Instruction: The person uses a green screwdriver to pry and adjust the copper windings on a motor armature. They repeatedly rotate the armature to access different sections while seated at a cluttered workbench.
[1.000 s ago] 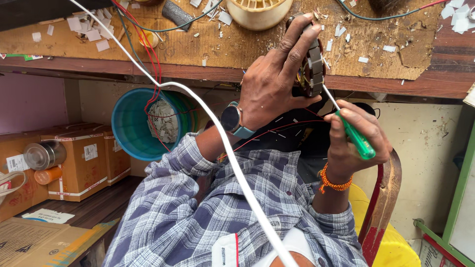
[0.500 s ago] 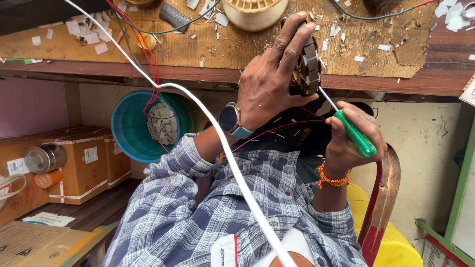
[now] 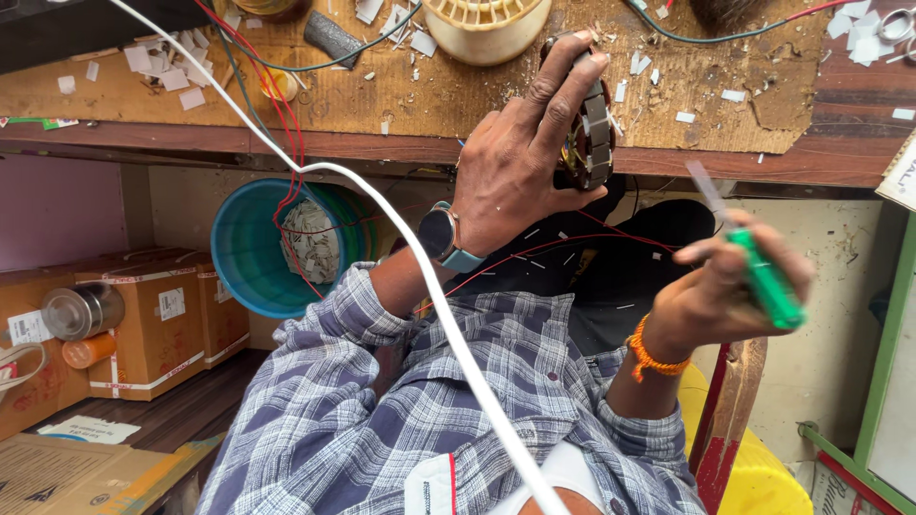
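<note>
My left hand (image 3: 525, 157) grips a round metal motor stator (image 3: 587, 119) with copper windings, held upright against the edge of the wooden workbench (image 3: 401, 91). A watch sits on that wrist. My right hand (image 3: 730, 291) is blurred and holds a green-handled screwdriver (image 3: 763, 277) lower right, its metal shaft pointing up towards the stator but clear of it. An orange thread band circles the right wrist.
A white cable (image 3: 382, 219) runs across the view over my checked shirt. Red wires hang from the bench into a blue bucket (image 3: 258, 248) of scraps. A cream plastic spool (image 3: 487, 29) stands on the bench. Cardboard boxes (image 3: 143, 315) and a tin (image 3: 81, 310) sit at left.
My right hand has pulled the screwdriver down and to the right, away from the stator. The left hand still holds the stator in the same place.
</note>
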